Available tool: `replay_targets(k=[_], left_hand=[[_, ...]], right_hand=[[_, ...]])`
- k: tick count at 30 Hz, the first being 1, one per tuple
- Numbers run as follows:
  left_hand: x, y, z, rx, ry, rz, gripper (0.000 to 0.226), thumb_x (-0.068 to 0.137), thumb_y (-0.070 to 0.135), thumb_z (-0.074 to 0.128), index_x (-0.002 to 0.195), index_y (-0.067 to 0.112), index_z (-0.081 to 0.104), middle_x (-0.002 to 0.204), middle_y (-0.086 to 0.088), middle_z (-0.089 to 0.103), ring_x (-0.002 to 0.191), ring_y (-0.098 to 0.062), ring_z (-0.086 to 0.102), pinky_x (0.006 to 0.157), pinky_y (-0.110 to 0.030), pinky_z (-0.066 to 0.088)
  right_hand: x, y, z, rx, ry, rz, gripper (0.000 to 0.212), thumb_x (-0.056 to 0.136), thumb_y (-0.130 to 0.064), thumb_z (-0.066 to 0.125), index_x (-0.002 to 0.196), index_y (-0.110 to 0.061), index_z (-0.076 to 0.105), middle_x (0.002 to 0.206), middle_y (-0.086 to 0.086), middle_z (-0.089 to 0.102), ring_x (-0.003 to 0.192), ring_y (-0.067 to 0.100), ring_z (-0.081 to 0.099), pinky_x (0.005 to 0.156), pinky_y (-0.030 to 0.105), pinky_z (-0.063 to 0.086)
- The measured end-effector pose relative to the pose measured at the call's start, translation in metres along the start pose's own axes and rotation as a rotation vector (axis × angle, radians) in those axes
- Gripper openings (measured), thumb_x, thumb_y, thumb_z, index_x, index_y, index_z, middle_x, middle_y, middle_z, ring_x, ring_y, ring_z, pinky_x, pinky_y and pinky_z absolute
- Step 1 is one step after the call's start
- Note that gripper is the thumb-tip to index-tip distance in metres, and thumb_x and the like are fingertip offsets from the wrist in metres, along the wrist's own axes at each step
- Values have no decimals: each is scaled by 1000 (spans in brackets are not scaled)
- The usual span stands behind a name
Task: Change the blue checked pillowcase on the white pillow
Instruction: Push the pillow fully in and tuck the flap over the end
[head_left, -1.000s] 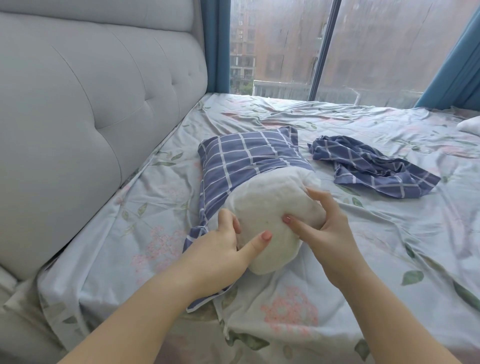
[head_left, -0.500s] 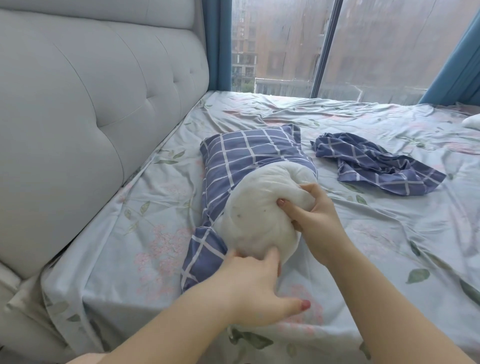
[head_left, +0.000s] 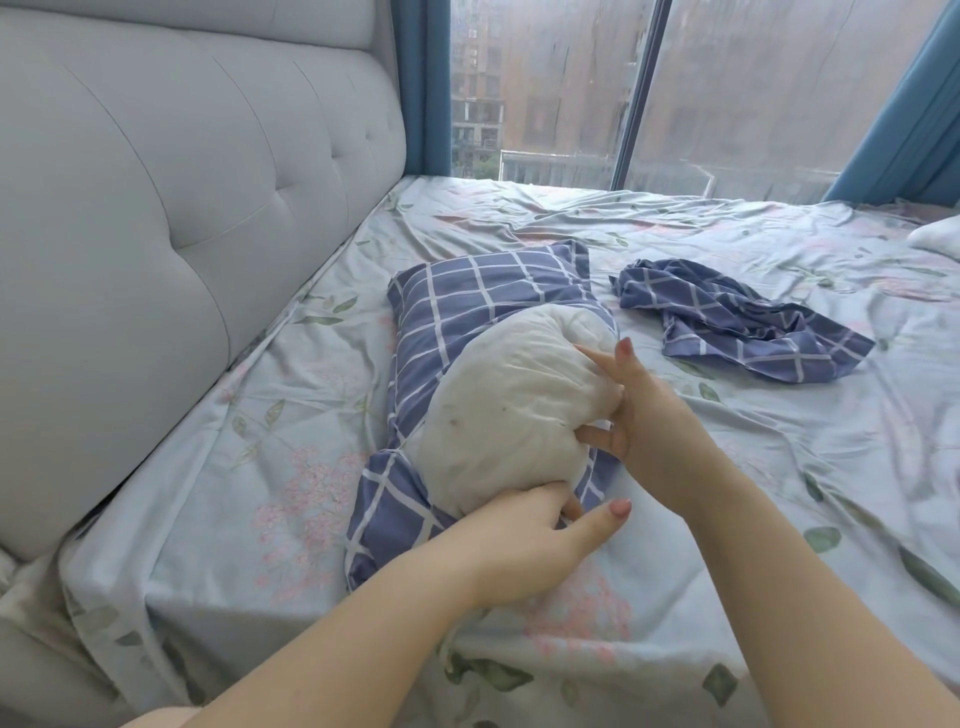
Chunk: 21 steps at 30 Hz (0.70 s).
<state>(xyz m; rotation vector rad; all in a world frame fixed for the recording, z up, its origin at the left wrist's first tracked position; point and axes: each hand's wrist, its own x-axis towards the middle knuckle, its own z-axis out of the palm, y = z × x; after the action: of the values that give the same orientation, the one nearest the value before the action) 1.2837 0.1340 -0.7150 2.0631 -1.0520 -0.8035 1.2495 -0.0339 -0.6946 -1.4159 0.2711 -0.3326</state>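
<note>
Hands (head_left: 524, 540) (head_left: 649, 415) on white pillow (head_left: 498, 405), floral bedsheet (head_left: 249, 493)

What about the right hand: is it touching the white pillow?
Touching. The head view shows the right hand with its fingers pressed into the side of the white pillow, denting it.

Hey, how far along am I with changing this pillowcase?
Roughly halfway. Done: a crumpled pillowcase lies aside on the bed, likely the old one. In hand: the white pillow sits half inside the second pillowcase; the left hand grips its open edge, and the right hand presses the pillow's side. Remaining: cover the exposed near end, then straighten.
</note>
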Motion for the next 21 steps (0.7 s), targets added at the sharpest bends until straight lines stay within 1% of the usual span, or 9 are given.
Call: replay_targets(k=[2,3,5,7,11,14,16,18,21], left_hand=[[0,1,0,18,37,33,54,91,71,38,93,21,60,65,20,57,65,1,51,67,-25,43],[0,0,1,15,59,69,49,92,70,39,95,26,60,69,20,61,68,1,54,70,-28,47],[-2,-3,0,8,104,160,42,91,70,41,101,33,58,83,7,67,77,-11,61,78,-39,52],[-4,-4,-4,-57,157,267,33,93,63,44,101,34,56,79,4,67,74,-16,62,77,-42,52],[-10,0,-17,-269,214,422,17,101,27,53,97,12,58,55,16,52,54,-1,46,62,-21,39],[-11,-2,-28,-378,255,449,17,101,21,54,96,5,57,53,5,38,48,-10,31,50,-18,28],[-12,-2,-36,-415,285,438,11,100,17,55,96,7,57,53,-3,34,47,-14,27,46,-19,26],[-13,-4,-42,-434,301,427,6,99,14,57,96,9,57,53,-9,32,47,-17,26,45,-20,25],[-12,-5,-46,-430,348,412,8,98,14,58,92,9,57,51,-5,33,47,-17,25,45,-21,24]], right_hand=[[0,-2,-4,3,-4,36,59,94,-61,36,129,-23,63,134,-3,62,119,15,62,89,37,56],[-1,-2,-6,-18,-8,39,58,93,-63,34,126,-26,65,133,-4,63,119,14,63,87,35,57],[-4,0,-8,-79,-13,26,54,93,-64,32,113,-33,71,125,-9,68,115,11,64,88,34,56],[-5,2,-6,-145,-9,16,54,92,-64,29,98,-36,76,111,-15,73,109,8,67,93,33,53],[-2,9,-1,-423,-29,-6,76,94,-67,17,106,-15,71,99,6,74,93,18,68,90,32,51],[4,20,-5,-662,-28,82,89,80,-88,13,90,-20,70,85,-4,70,87,15,63,93,38,46],[5,22,-7,-787,-36,197,102,69,-96,7,97,-21,70,89,-1,70,90,18,63,93,39,47],[5,20,-4,-919,-40,287,112,68,-91,1,115,-14,67,95,7,69,90,22,62,80,32,43],[10,20,-3,-1002,-57,337,114,73,-86,-2,135,-8,53,131,15,60,121,30,53,89,32,31]])
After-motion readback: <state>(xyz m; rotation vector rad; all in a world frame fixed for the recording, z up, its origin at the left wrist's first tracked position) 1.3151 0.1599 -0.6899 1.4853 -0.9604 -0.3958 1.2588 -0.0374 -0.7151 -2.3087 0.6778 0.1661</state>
